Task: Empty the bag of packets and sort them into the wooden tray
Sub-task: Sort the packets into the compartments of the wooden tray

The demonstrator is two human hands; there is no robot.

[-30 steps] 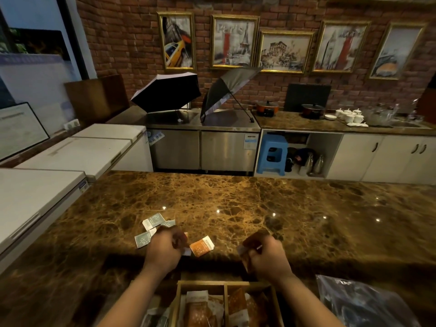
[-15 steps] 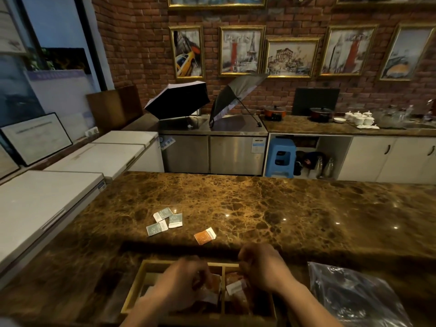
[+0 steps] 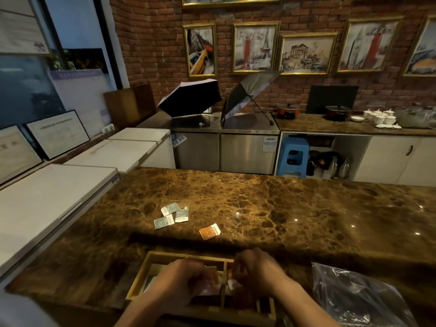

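Observation:
The wooden tray (image 3: 151, 257) with dividers sits at the near edge of the brown marble counter (image 3: 283, 208). Both my hands are down inside it. My left hand (image 3: 181, 277) is closed on orange packets (image 3: 213, 277) over the middle compartment. My right hand (image 3: 256, 267) is curled over the divider, pinching a packet (image 3: 233, 284) with a white end. Three teal-and-white packets (image 3: 172, 214) and one orange packet (image 3: 209, 231) lie loose on the counter beyond the tray. The clear plastic bag (image 3: 358, 298) lies crumpled to the right.
White chest freezers (image 3: 59, 197) run along the left of the counter. Behind stand a steel cabinet with two open umbrellas (image 3: 191, 97), a blue stool (image 3: 292, 156) and a back counter with pots and cups.
Both hands came back from the loose packets on the counter and dropped into the tray with packets in them. My view has tilted up.

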